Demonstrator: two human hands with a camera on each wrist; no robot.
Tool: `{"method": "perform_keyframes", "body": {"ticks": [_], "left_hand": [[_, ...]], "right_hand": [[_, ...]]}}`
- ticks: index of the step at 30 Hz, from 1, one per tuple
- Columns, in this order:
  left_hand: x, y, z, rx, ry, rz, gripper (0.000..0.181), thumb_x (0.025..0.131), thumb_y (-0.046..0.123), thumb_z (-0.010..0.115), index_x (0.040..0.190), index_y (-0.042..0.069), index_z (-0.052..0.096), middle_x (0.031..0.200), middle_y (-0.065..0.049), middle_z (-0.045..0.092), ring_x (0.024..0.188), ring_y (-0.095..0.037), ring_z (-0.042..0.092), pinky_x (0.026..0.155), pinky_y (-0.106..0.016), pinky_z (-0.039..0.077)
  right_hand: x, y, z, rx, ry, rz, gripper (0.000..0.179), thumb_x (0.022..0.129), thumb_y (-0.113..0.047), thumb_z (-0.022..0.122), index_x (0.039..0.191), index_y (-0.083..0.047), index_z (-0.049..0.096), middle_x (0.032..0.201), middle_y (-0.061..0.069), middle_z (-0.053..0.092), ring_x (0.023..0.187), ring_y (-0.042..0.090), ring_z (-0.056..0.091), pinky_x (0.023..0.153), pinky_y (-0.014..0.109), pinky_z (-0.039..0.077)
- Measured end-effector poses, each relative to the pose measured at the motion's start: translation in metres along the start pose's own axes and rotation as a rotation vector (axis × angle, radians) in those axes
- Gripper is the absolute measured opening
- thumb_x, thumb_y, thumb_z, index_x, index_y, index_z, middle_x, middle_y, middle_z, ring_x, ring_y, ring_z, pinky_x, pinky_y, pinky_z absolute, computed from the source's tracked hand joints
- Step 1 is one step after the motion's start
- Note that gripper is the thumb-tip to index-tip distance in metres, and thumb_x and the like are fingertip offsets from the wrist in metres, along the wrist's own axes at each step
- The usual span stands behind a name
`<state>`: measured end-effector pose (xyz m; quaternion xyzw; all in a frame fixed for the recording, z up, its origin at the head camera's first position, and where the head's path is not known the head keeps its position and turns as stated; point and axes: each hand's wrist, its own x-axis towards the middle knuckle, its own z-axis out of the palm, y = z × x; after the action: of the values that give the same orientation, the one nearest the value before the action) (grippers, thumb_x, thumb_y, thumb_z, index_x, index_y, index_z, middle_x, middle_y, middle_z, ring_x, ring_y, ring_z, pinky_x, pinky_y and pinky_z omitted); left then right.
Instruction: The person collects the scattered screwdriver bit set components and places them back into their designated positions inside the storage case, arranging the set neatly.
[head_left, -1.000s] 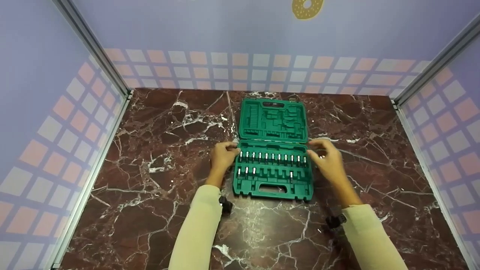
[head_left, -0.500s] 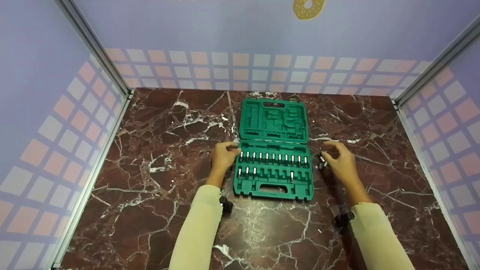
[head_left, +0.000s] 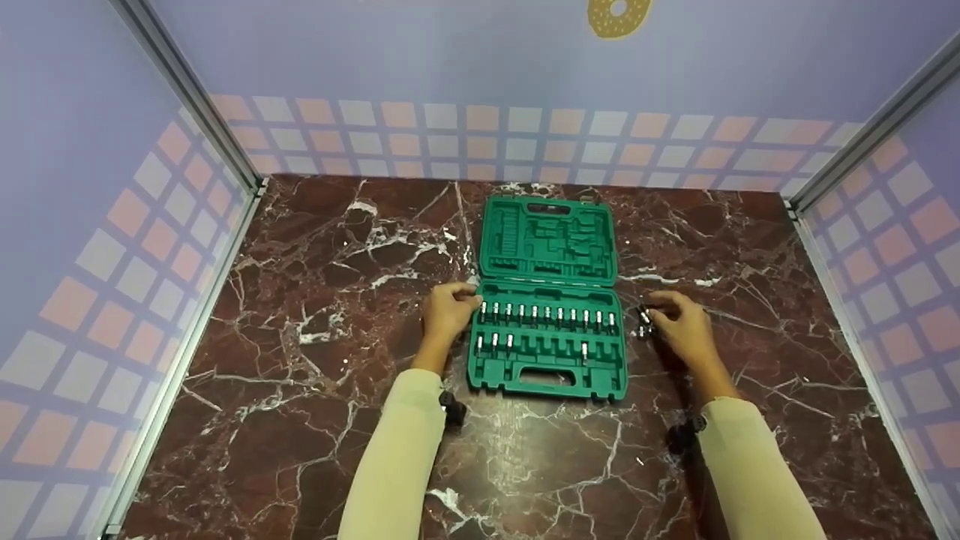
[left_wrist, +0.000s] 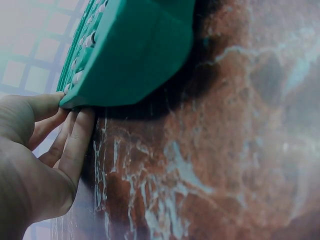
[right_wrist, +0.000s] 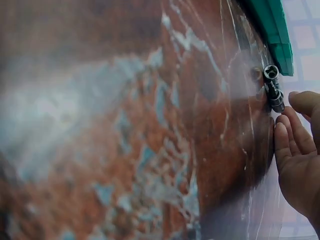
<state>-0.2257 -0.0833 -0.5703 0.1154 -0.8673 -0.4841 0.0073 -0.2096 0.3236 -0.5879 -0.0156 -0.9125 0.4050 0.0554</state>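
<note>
A green socket case (head_left: 495,373) lies unfolded on the marble-look table, its moulded lid (head_left: 510,262) to the back. Metal sockets (head_left: 559,316) fill its upper row, and several more stand in the lower row beside bare slots. My left hand (head_left: 446,315) pinches the case's left edge, thumb on top and fingers against the side below. Right of the case, my right hand (head_left: 684,326) reaches to a few loose sockets (head_left: 644,319) on the table. In the right wrist view its fingertips are right at the loose sockets (right_wrist: 271,73), thumb and fingers apart.
Patterned panels (head_left: 450,67) wall in the table (head_left: 322,450) at the back and both sides. Metal posts (head_left: 217,135) stand at the corners. A dark wrist camera (head_left: 452,409) sits on the left wrist, another (head_left: 682,435) on the right.
My right hand has moved from the case's right edge rightward to the loose sockets, uncovering them. My left hand has stayed at the left edge, and the case has hardly shifted.
</note>
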Motion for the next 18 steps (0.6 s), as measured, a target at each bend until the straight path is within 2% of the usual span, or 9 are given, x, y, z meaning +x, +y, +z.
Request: {"method": "perform_keyframes", "body": {"ticks": [5,9,13,18], "left_hand": [[0.0000,0.0010,0.0000,0.009,-0.009,-0.014,0.019,0.089,0.023,0.081,0.107,0.017,0.083,0.098,-0.005,0.080,0.091,-0.024,0.074,0.083,-0.042,0.060],[-0.0005,0.0014,-0.0007,0.026,-0.012,-0.007,0.019,0.090,0.025,0.081,0.108,0.018,0.083,0.099,-0.004,0.079,0.092,-0.024,0.073,0.082,-0.045,0.060],[-0.0004,0.0009,-0.0006,0.036,-0.005,0.015,0.018,0.091,0.024,0.081,0.107,0.017,0.083,0.099,-0.006,0.079,0.092,-0.025,0.073,0.081,-0.046,0.060],[-0.0004,-0.0001,0.0002,0.026,-0.005,0.010,0.019,0.091,0.023,0.081,0.108,0.016,0.083,0.098,-0.006,0.079,0.092,-0.026,0.073,0.081,-0.046,0.061]], "right_hand": [[-0.0001,0.0020,0.0001,-0.020,-0.011,-0.002,0.028,0.098,-0.008,0.071,0.125,-0.003,0.071,0.113,0.021,0.074,0.100,0.024,0.069,0.080,0.013,0.045],[-0.0001,0.0015,-0.0003,-0.045,-0.028,-0.003,0.027,0.099,-0.008,0.069,0.125,-0.001,0.070,0.113,0.022,0.073,0.103,0.032,0.069,0.087,0.029,0.053],[0.0003,-0.0006,-0.0011,-0.065,-0.039,-0.013,0.026,0.099,-0.007,0.068,0.124,0.000,0.069,0.113,0.023,0.072,0.105,0.038,0.069,0.091,0.046,0.055],[0.0024,-0.0026,-0.0022,-0.099,-0.033,-0.009,0.024,0.099,-0.006,0.068,0.121,0.002,0.069,0.112,0.024,0.071,0.105,0.040,0.068,0.093,0.050,0.053]]}}
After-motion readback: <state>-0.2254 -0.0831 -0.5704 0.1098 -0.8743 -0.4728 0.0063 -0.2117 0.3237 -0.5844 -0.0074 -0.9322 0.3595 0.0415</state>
